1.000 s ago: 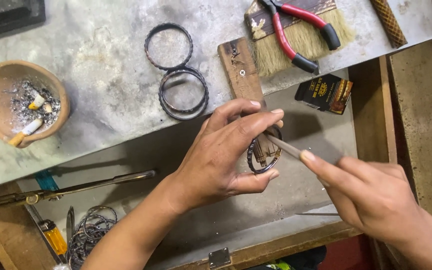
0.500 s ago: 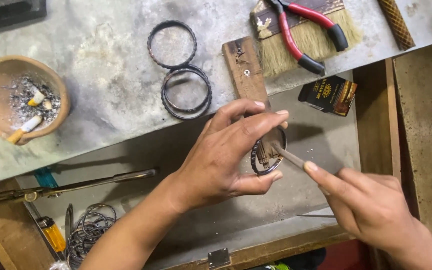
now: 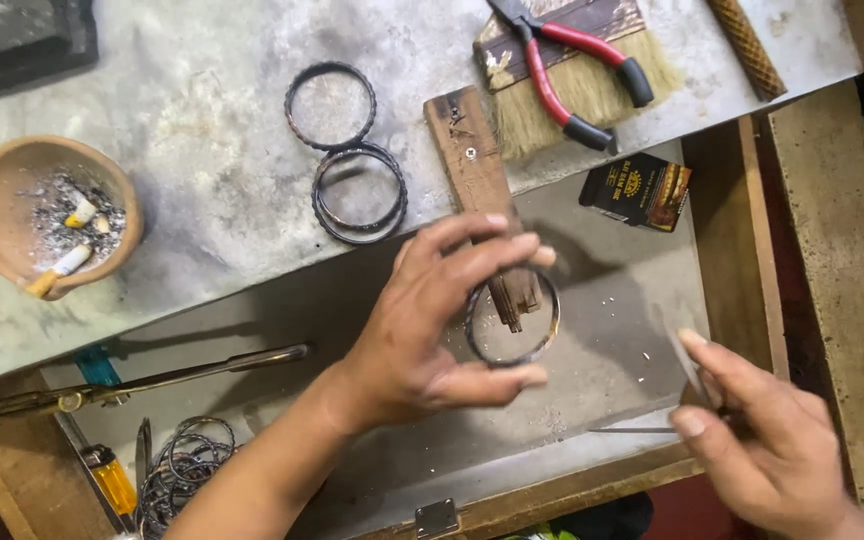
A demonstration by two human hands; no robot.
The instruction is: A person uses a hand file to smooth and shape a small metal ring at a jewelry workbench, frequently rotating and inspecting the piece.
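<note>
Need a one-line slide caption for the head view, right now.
Left hand holds a dark metal bangle around the wooden bench peg; right hand grips a thin file clear of it.

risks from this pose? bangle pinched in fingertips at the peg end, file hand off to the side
1. The left hand holds the bangle only by fingertips against the wooden peg; it could twist or slip.
2. The right hand holds a blurred thin tool; bringing it in could nick the left fingers.
3. A dropped bangle would likely land in the open drawer.
</note>
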